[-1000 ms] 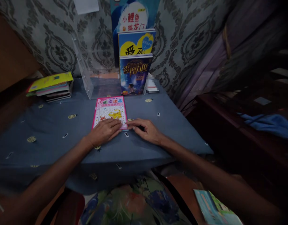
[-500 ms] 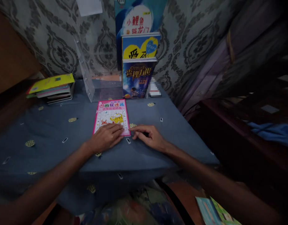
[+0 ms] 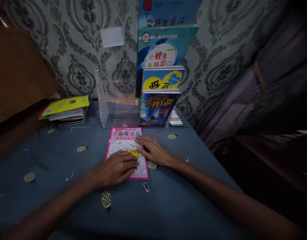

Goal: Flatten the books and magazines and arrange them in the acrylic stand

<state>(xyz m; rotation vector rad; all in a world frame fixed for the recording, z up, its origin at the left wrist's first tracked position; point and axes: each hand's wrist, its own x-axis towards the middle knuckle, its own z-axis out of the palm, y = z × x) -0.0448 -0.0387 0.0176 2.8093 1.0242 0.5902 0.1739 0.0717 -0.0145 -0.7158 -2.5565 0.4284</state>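
Note:
A pink-bordered picture book (image 3: 115,143) lies face up on the blue patterned tablecloth (image 3: 75,200). My left hand (image 3: 120,166) rests flat across the lower middle of its cover, fingers stretched to the right. Over the upper right edge of the cover lies my right hand (image 3: 153,150), fingers out and pointing left. Part of the cover's cartoon tiger shows between the two hands. Behind the book stands a clear acrylic book rack (image 3: 118,115); a dark blue book (image 3: 157,108) leans upright in its front right tier.
More books rise in tiers behind, among them a blue and yellow one (image 3: 149,76) and a teal one (image 3: 168,41). At the left lies a stack of books (image 3: 65,108). A white triangular object (image 3: 175,118), partly blurred, sits right of the rack, near the patterned wall.
My right hand has moved from beside the book's lower right corner up onto its right side, fingers now straighter. My left hand stays on the cover. The view has tilted up.

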